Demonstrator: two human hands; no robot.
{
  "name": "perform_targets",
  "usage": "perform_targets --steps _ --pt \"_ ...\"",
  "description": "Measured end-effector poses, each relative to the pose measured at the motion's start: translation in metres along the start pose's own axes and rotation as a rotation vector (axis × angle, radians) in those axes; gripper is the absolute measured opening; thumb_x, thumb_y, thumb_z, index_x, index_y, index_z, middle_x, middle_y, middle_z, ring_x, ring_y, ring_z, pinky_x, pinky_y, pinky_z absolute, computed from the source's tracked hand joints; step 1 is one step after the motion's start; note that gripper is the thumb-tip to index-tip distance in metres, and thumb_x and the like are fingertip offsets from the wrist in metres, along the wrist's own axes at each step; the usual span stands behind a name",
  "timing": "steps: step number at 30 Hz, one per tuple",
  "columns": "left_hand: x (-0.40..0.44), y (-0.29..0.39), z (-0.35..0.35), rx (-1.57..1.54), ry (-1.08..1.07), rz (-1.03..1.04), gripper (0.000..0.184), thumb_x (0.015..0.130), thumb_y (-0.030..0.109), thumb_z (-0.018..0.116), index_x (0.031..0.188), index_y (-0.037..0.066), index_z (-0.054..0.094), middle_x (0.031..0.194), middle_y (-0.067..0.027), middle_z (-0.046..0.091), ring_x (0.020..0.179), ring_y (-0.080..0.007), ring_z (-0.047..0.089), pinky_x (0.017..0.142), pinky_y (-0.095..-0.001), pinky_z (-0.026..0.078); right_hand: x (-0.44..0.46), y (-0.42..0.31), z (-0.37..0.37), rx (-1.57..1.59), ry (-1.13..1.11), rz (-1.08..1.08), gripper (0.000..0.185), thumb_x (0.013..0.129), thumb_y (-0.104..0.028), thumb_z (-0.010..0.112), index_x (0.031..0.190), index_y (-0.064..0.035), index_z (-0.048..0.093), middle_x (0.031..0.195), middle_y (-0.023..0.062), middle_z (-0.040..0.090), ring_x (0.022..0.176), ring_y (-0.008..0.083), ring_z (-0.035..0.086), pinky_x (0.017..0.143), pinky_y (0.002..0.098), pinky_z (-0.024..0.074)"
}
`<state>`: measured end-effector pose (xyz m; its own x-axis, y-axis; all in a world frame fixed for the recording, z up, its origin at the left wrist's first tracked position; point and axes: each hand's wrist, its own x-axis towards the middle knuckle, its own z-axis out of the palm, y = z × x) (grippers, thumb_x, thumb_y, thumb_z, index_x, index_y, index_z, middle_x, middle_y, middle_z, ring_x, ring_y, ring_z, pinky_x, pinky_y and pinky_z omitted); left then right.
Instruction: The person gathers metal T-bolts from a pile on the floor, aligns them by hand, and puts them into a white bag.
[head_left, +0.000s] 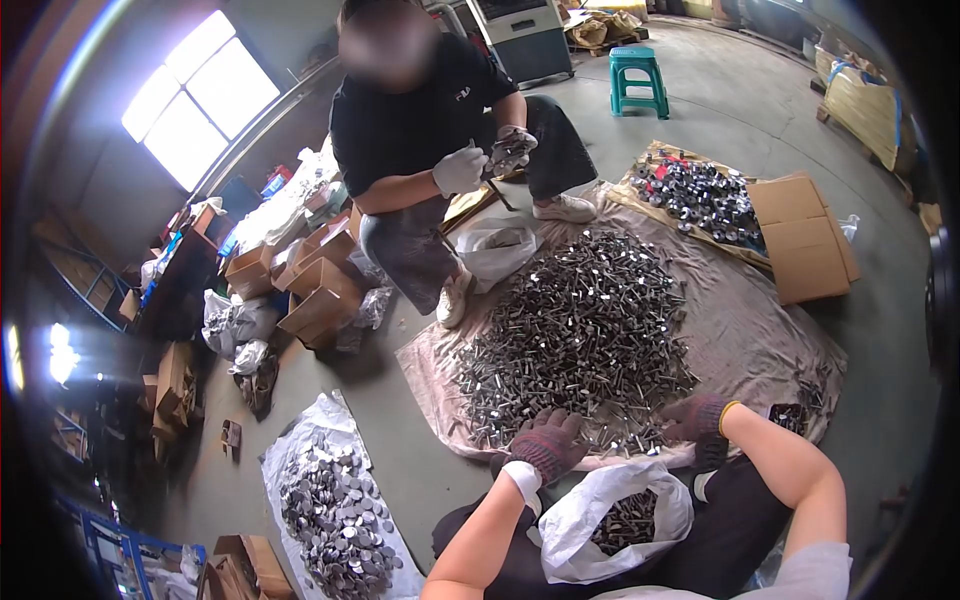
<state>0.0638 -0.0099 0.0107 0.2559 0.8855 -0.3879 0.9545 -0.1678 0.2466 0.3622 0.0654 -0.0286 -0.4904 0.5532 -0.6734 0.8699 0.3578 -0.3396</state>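
A large heap of dark metal bolts (580, 330) lies on a pinkish cloth (740, 330) on the floor. My left hand (548, 445), in a dark knitted glove, rests at the heap's near edge with its fingers spread. To the right, my right hand (694, 420), gloved alike, touches the near right edge of the heap; its fingers are partly hidden, so whether they hold anything does not show. Between my legs a white plastic bag (575, 530) stands open with bolts (628, 522) inside.
Across the heap sits a person (425, 110) in white gloves, holding metal pieces, beside another white bag (497, 250). Round discs (335, 510) lie on a sheet at left. A cardboard piece (805, 235) and shiny parts (700, 200) are at right, a green stool (638, 82) behind.
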Motion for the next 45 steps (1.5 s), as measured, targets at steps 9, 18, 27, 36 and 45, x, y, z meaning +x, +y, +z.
perform_targets --steps 9,18,27,36,45 --pt "0.0 0.0 0.0 0.011 -0.005 0.007 0.064 0.091 0.053 0.053 0.139 0.011 0.047 0.145 -0.019 0.046 0.135 -0.0445 0.041 0.111 -0.054 0.034 0.002 0.002 0.002 -0.007 -0.007 0.014 0.063 0.086 -0.055 0.055 0.139 -0.0194 0.054 0.135 0.0149 0.059 0.123 0.0345 0.057 0.103 0.0444 0.0443" --pt "0.003 -0.003 0.008 0.033 0.017 0.021 0.063 0.091 0.052 0.053 0.139 0.011 0.048 0.143 -0.0187 0.048 0.135 -0.0445 0.041 0.111 -0.0543 0.034 -0.001 -0.002 -0.002 -0.001 -0.029 0.026 0.062 0.087 -0.055 0.054 0.136 -0.0165 0.056 0.133 0.0166 0.06 0.122 0.0354 0.057 0.103 0.0444 0.0445" --pt "0.0 -0.001 0.006 0.01 0.039 0.027 0.06 0.091 0.05 0.054 0.137 0.011 0.049 0.139 -0.0181 0.05 0.132 -0.043 0.044 0.11 -0.0526 0.035 -0.006 -0.006 -0.005 0.003 -0.025 0.029 0.06 0.087 -0.054 0.054 0.135 -0.0178 0.056 0.132 0.0164 0.06 0.122 0.0355 0.058 0.102 0.0447 0.0449" --pt "0.003 -0.011 0.015 0.017 0.076 0.01 0.057 0.092 0.047 0.053 0.134 0.01 0.051 0.137 -0.0173 0.051 0.129 -0.0389 0.047 0.106 -0.051 0.039 -0.013 -0.006 -0.011 -0.028 -0.025 0.063 0.063 0.085 -0.054 0.056 0.14 -0.0219 0.053 0.13 0.0178 0.061 0.12 0.0355 0.059 0.101 0.0416 0.0461" --pt "0.001 -0.002 0.003 0.035 -0.018 -0.004 0.059 0.09 0.046 0.054 0.137 0.012 0.048 0.136 -0.0164 0.051 0.127 -0.0369 0.048 0.104 -0.0536 0.039 0.002 0.014 -0.005 0.02 -0.074 -0.012 0.064 0.088 -0.057 0.052 0.141 -0.0205 0.051 0.139 0.0176 0.055 0.127 0.0351 0.054 0.107 0.0437 0.0411"
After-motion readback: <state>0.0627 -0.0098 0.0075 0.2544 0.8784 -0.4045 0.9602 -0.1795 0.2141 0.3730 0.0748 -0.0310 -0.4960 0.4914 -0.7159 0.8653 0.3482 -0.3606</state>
